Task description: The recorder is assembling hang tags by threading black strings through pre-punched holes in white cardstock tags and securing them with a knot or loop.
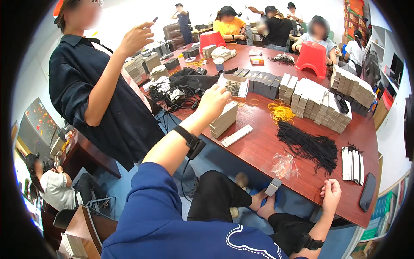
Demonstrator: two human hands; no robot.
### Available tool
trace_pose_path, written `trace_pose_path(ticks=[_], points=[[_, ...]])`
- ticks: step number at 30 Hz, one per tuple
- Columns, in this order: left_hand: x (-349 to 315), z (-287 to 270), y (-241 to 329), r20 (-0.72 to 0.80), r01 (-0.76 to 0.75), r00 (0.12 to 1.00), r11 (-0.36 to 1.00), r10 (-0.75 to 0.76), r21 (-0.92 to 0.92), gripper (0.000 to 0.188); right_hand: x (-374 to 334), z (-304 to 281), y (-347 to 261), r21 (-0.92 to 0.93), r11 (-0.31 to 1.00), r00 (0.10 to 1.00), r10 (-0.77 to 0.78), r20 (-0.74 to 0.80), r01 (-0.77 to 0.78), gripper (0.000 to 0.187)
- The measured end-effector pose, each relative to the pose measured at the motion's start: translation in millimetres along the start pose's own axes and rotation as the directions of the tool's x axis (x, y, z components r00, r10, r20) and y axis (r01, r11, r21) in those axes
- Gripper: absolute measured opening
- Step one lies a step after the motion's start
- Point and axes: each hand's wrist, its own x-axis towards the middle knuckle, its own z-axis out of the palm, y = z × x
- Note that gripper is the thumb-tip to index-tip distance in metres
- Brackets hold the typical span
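Left hand [214, 102] is laid open on stiff, light card stack [224, 119], frame centre; best gripped by sides. Right hand [331, 193] fingers pinched on thin black cord [326, 181].

Everything is lying on the long reddish-brown wooden table [258, 146]. Left of the heap of black cords [308, 146] is lying a flat pale strip [236, 135]. Behind that heap is sitting the loose pile of yellow rubber bands [280, 113], and right of it the row of flat white-and-black cards [352, 163].

Two red plastic stools [311, 57] stand upturned on the far part of the reddish-brown table [263, 144]. Yellow rubber bands [280, 112] lie mid-table. A black phone [367, 192] rests by the near right edge.
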Motion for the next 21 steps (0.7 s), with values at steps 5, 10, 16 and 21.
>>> trace_pose_path(ticks=[5, 10, 16, 21], points=[[-19, -13, -14, -0.104, 0.005, 0.995, 1.000, -0.004, 0.014, 0.015, 0, 1, 0, -0.030, 1.000, 1.000, -0.008, 0.000, 0.008, 0.011], [-30, -23, -17, -0.176, -0.006, 0.984, 1.000, 0.010, 0.023, 0.014, 1, 0, 2, -0.062, 0.998, 1.000, -0.015, -0.007, 0.014, 0.011], [-41, -29, -12, -0.119, 0.026, 0.992, 0.997, -0.034, -0.066, 0.015, 0, 0, 2, -0.058, 0.998, 1.000, -0.012, 0.000, 0.012, 0.011], [-40, -23, -8, -0.037, 0.020, 0.999, 0.981, -0.028, -0.191, 0.009, -2, 4, -4, -0.053, 0.999, 1.000, -0.001, -0.008, 0.000, 0.011]])
